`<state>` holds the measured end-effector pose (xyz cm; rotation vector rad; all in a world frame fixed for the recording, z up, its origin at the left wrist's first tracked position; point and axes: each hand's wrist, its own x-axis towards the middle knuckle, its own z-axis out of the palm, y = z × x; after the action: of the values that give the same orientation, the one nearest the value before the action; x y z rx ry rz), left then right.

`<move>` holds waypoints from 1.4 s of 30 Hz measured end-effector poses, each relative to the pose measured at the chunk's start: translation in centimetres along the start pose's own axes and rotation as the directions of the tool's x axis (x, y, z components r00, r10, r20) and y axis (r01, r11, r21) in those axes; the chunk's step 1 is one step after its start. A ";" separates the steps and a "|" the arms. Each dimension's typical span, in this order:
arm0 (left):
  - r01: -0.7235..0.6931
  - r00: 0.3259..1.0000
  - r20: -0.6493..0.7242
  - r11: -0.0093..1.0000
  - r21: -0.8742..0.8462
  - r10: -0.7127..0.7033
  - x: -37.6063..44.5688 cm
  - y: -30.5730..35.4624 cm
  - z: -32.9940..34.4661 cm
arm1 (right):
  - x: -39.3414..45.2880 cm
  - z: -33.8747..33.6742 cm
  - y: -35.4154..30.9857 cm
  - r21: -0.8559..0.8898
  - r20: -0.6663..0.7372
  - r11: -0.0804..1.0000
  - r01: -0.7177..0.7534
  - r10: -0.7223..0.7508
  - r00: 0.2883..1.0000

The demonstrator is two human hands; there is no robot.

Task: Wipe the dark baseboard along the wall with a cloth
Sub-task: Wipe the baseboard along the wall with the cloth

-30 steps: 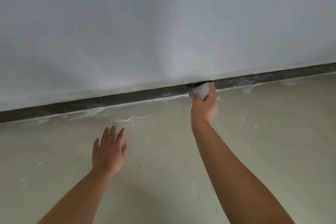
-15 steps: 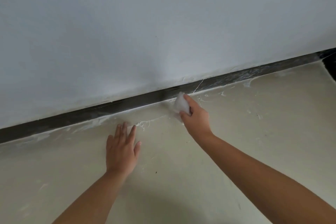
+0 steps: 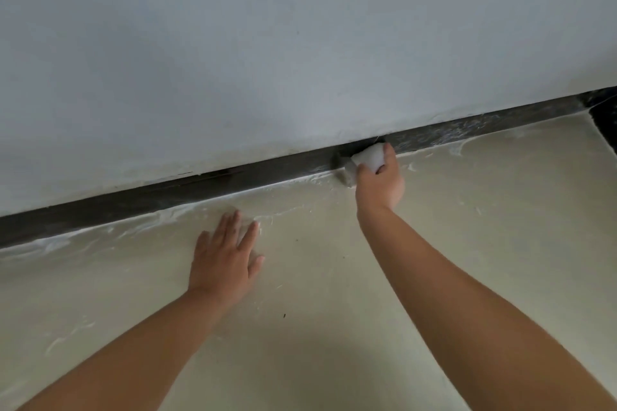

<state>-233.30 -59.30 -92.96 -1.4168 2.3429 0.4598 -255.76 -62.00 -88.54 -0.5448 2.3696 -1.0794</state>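
Note:
The dark baseboard [image 3: 207, 188] runs slanting across the view, low at the left and higher at the right, between the wall and the floor. My right hand [image 3: 379, 182] grips a bunched white cloth [image 3: 367, 157] and holds it against the baseboard right of centre. The stretch of baseboard right of the cloth shows whitish smears; the stretch to its left looks darker. My left hand [image 3: 225, 257] lies flat on the floor with fingers spread, just below the baseboard.
A pale grey-white wall [image 3: 300, 43] fills the upper half. The cream floor [image 3: 334, 277] carries white dusty streaks along the baseboard. A dark strip [image 3: 606, 130] edges the floor at the far right.
My right hand with the cloth has slid back to the right and up onto the baseboard after dipping toward the floor. My left hand stays flat on the floor.

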 end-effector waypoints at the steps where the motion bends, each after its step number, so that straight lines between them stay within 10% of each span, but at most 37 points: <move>1: 0.003 1.000 0.003 1.000 0.002 -0.003 -0.1 0.0 0.1 | -0.6 0.9 0.2 0.019 0.006 1.000 -0.018 0.018 1.000; 12: 0.316 0.947 -0.039 0.945 -0.079 -0.320 -3.2 -0.9 0.9 | -11.1 6.8 -0.6 0.164 0.467 0.986 0.007 -0.084 0.880; 22: 0.326 0.942 -0.026 0.929 -0.173 -0.336 -4.1 -1.7 1.6 | -2.4 1.3 -0.8 0.298 0.060 0.937 -0.184 0.174 0.983; 30: 0.303 0.951 -0.013 0.942 -0.146 -0.308 -4.2 -2.1 1.7 | -6.6 2.8 -0.8 0.179 0.110 0.968 0.174 -0.195 0.975; 37: 0.278 0.960 -0.012 0.954 -0.110 -0.281 -4.2 -2.5 1.5 | -10.2 4.3 -0.9 -0.024 0.492 0.790 0.612 -0.524 0.696; 42: 0.287 0.954 -0.068 0.954 -0.082 -0.293 -4.4 -2.3 1.1 | -9.4 4.0 -0.8 -0.046 0.677 0.760 0.649 -0.454 0.580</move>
<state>-229.24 -56.41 -92.11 -1.8085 2.1446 0.4126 -245.79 -59.86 -87.79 -1.5908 1.7496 -0.5914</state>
